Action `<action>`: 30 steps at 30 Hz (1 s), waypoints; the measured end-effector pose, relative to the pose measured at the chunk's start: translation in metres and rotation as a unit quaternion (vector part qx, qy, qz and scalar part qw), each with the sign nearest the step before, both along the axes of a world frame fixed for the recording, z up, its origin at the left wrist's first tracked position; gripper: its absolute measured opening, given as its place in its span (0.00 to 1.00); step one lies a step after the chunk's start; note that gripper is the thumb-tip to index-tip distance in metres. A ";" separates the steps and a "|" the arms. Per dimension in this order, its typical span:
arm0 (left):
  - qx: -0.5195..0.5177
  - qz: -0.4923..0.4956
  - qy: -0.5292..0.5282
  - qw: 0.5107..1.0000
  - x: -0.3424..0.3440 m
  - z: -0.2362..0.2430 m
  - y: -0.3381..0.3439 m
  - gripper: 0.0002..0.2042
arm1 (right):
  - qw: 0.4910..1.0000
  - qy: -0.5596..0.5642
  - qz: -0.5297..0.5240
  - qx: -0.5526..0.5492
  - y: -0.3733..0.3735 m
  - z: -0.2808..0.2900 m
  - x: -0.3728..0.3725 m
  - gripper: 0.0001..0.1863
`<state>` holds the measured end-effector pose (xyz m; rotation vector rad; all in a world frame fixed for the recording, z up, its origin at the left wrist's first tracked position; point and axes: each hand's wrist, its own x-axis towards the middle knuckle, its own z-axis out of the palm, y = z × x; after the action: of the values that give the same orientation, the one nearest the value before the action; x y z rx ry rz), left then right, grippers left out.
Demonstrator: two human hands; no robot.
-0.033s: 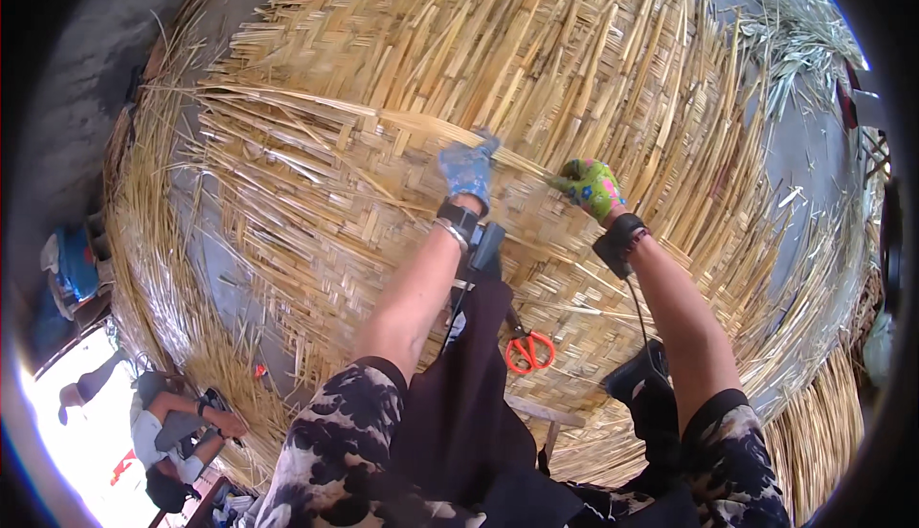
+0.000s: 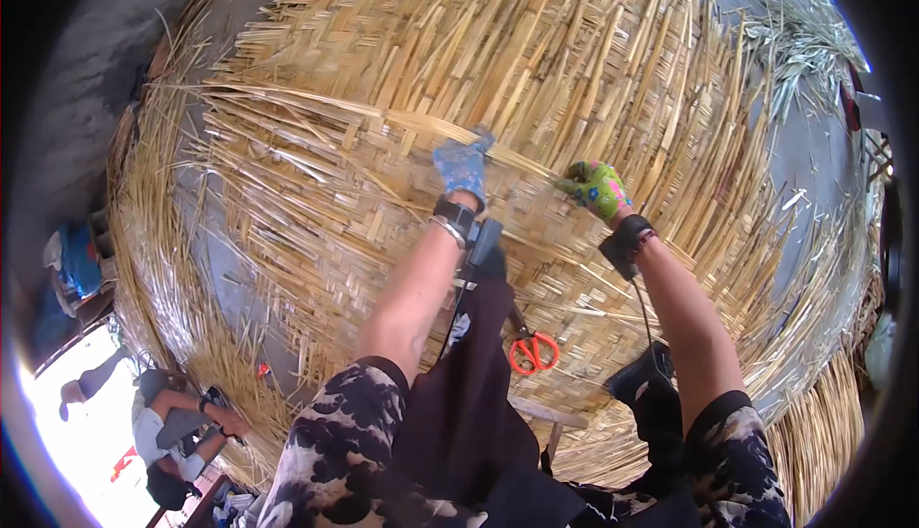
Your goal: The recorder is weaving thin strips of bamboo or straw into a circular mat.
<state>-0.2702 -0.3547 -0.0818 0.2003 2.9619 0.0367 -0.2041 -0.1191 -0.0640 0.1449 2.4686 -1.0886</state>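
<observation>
A wide, half-woven mat of split reeds (image 2: pixel 373 183) spreads beneath both arms. Across it runs a flat, pale reed strip (image 2: pixel 421 123), slanting down from the left toward my right hand. My left hand (image 2: pixel 463 164), in a blue glove, is closed on the strip's middle, its fingertips slightly blurred. Farther right, my right hand (image 2: pixel 595 189), in a green flowered glove, pinches the same strip near its narrow end. Orange-handled scissors (image 2: pixel 533 353) lie on the woven part near my legs; their blades are partly hidden.
Loose reeds (image 2: pixel 158 241) heap along the left edge, and a reed bundle (image 2: pixel 818 423) lies at lower right. Greenish leaf scraps (image 2: pixel 799 59) pile at far right. Another person (image 2: pixel 182 423) crouches at lower left. A low wooden stool (image 2: pixel 546 411) shows by my legs.
Almost nothing differs. The view has shifted a touch, and both hands still hold the reed strip in nearly the same place.
</observation>
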 end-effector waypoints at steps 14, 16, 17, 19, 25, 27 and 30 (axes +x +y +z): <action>0.190 -0.044 0.147 0.970 -0.176 0.093 -0.067 0.07 | 0.959 0.124 0.065 0.246 0.000 -0.002 0.050 0.11; 0.599 -0.122 0.000 0.791 -0.162 0.143 0.010 0.06 | 0.950 0.194 0.003 0.244 -0.003 -0.007 0.051 0.08; 0.589 -0.235 -0.053 0.771 -0.147 0.167 0.046 0.10 | 0.946 0.215 -0.022 0.242 -0.004 -0.010 0.050 0.09; 0.482 -0.511 -0.011 0.711 -0.102 0.187 0.108 0.20 | 0.961 0.126 -0.141 0.200 -0.001 -0.015 0.046 0.08; 0.394 -0.302 0.071 0.865 -0.093 0.121 0.100 0.23 | 0.882 0.077 -0.445 -0.136 0.017 -0.026 0.042 0.12; 0.326 -0.185 -0.067 0.925 -0.079 0.070 0.078 0.24 | 0.865 0.076 -0.439 -0.230 0.022 -0.028 0.047 0.10; 0.306 -0.109 -0.208 0.923 -0.052 0.022 0.056 0.21 | 0.891 0.066 -0.387 -0.229 0.027 -0.030 0.056 0.08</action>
<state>-0.3221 -0.2982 -0.0598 0.5239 2.3959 0.8628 -0.1483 -0.0925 -0.0945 0.9949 2.2002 -2.0234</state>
